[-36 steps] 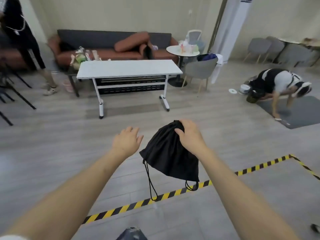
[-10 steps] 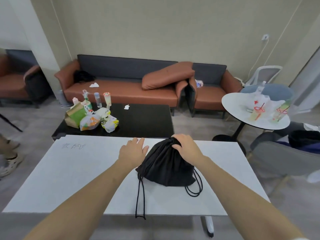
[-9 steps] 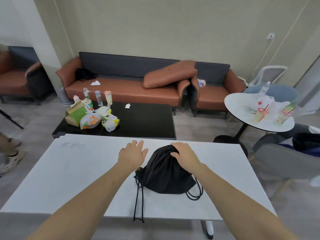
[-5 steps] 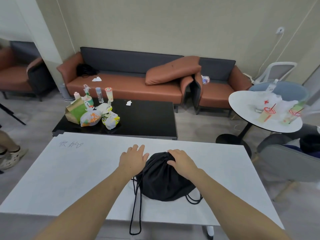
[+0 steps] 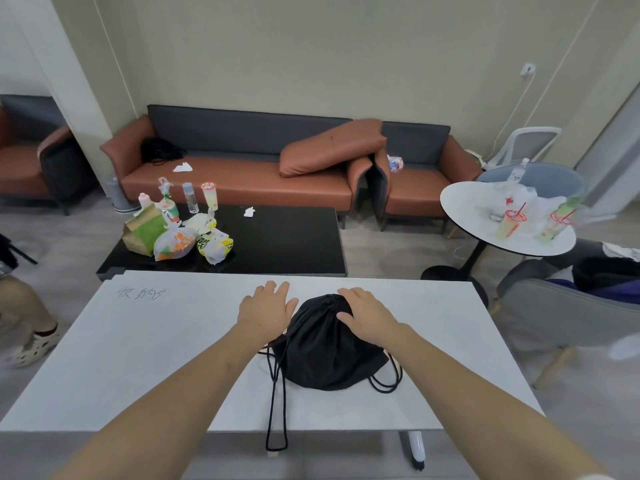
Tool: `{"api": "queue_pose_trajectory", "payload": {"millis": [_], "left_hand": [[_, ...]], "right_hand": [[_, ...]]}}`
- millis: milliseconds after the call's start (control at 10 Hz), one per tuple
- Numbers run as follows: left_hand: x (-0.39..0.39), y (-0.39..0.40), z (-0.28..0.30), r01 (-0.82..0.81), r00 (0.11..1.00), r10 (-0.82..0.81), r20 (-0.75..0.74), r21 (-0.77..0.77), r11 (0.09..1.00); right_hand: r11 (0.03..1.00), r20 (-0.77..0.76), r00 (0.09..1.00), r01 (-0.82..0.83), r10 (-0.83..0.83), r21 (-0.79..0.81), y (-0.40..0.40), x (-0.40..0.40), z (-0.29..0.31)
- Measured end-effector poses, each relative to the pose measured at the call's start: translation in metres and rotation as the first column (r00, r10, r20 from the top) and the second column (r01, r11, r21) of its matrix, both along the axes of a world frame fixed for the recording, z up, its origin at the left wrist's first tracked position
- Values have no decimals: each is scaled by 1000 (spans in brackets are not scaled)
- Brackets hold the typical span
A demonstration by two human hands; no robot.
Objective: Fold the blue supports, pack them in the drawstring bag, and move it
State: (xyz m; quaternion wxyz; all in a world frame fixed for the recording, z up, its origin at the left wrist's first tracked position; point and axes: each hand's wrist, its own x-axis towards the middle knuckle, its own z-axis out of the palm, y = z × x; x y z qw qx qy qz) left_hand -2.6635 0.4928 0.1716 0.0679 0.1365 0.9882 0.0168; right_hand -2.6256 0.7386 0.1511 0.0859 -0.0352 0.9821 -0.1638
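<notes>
Drawstring bag [image 5: 329, 351] lies cinched on the white table [image 5: 138, 341] in front of you, one cord loop trailing over the near edge. Your right hand [image 5: 367, 317] rests on the gathered top with fingers curved over the cloth, though you can't tell whether they pinch it. Your left hand [image 5: 266, 310] is flat and spread, just beside the bag's left side.

Black drawstring bag [image 5: 329, 348] on white table [image 5: 138, 358]; right hand [image 5: 367, 318] atop, left hand [image 5: 266, 311] beside.
</notes>
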Motion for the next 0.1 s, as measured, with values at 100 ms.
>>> {"api": "queue_pose_trajectory", "payload": {"millis": [100], "left_hand": [[4, -5, 15, 33, 999, -33, -36, -16, 999]], "right_hand": [[999, -20, 1000, 7, -6, 33, -6, 10, 11]]}}
